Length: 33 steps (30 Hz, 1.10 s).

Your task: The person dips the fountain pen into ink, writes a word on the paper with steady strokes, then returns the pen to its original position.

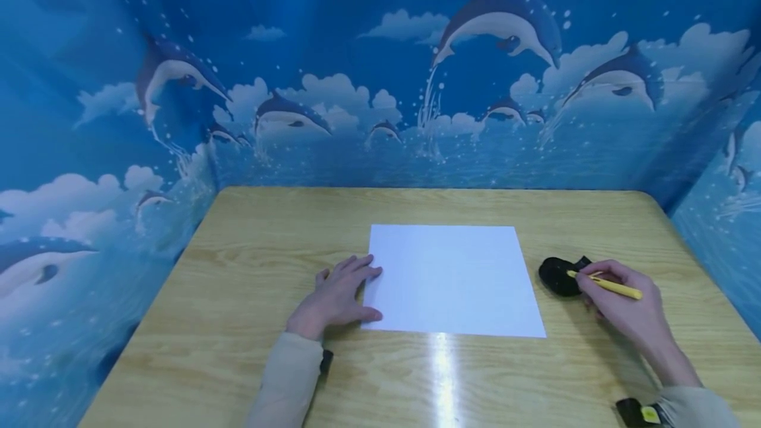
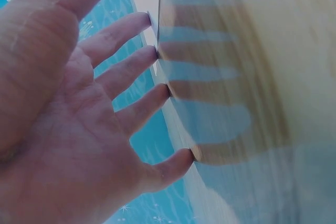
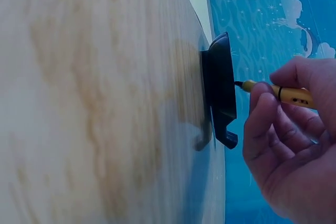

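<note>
A white sheet of paper [image 1: 448,279] lies on the wooden table. My left hand [image 1: 339,292] is spread at its left edge, with some fingertips and the thumb on the paper; in the left wrist view the fingertips of this hand [image 2: 100,103] touch down, fingers apart. At the right, my right hand [image 1: 630,299] pinches a yellow pen [image 1: 615,288] between thumb and fingers. The dark tip of the pen [image 3: 281,93] points at a small black dish [image 1: 557,276] with a short handle. In the right wrist view, the tip is close to the dish [image 3: 220,77]; contact is unclear.
The wooden table [image 1: 285,230] has rounded back corners. A blue curtain [image 1: 333,150] with dolphins and clouds stands behind it and at both sides. Dark straps are on both wrists, at the cuffs of the light sleeves [image 1: 288,375].
</note>
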### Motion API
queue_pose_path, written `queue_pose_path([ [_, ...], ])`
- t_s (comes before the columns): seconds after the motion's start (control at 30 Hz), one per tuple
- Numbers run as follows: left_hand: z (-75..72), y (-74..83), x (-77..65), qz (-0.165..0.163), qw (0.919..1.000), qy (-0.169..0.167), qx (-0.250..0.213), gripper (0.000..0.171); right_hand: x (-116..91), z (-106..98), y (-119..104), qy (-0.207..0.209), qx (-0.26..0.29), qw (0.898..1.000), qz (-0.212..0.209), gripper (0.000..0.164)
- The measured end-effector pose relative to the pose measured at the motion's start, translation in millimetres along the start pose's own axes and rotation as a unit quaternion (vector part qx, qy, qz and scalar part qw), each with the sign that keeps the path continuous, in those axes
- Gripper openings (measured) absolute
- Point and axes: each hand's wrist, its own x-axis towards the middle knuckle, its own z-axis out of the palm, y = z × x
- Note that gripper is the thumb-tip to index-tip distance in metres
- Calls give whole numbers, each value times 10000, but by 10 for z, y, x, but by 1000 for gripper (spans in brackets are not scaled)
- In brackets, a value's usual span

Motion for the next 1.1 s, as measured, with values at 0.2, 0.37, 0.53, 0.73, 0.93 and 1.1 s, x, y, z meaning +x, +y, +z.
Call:
queue_pose_path([
  [0.2,0,1,7,14,10000,41,15,78,-7,24,-36,37,196,9993,-320,28],
  [0.37,1,-4,11,25,10000,51,33,78,-16,89,-105,-3,338,9976,-607,30],
  [0.53,-3,0,9,-5,10000,-17,-11,77,-24,147,-171,-63,442,9965,-712,31],
  [0.73,-18,4,0,-61,9999,-140,-66,74,-13,194,-239,-67,496,9959,-750,32],
  [0.93,-28,6,0,-47,9999,-132,-68,73,-8,273,-301,-98,643,9939,-888,28],
  [1.1,-30,10,-1,-50,9999,-114,-56,73,-3,363,-382,-149,609,9933,-974,25],
])
